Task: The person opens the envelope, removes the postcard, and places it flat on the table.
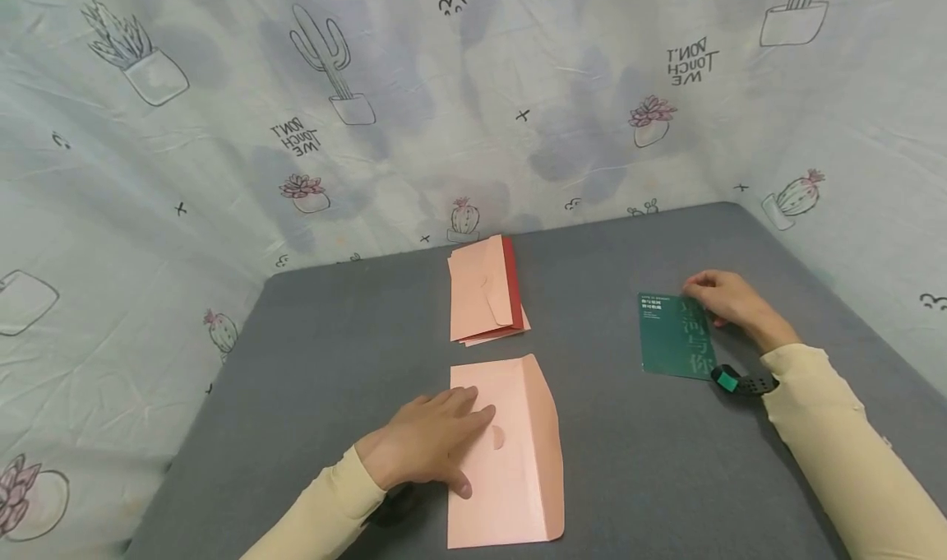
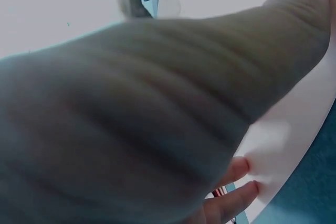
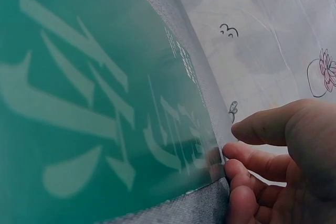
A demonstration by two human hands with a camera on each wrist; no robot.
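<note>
hands (image 1: 432,437) (image 1: 732,301) at envelope (image 1: 503,486) and card (image 1: 672,338)

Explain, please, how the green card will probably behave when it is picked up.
The green card is probably fairly stiff, as its printed face shows no crease. It should be light for its size, since it looks thin. Its sheen in the right wrist view hints that it may be somewhat slippery.

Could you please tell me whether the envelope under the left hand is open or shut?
The envelope is open: its flap lies spread outward, not folded over.
</note>
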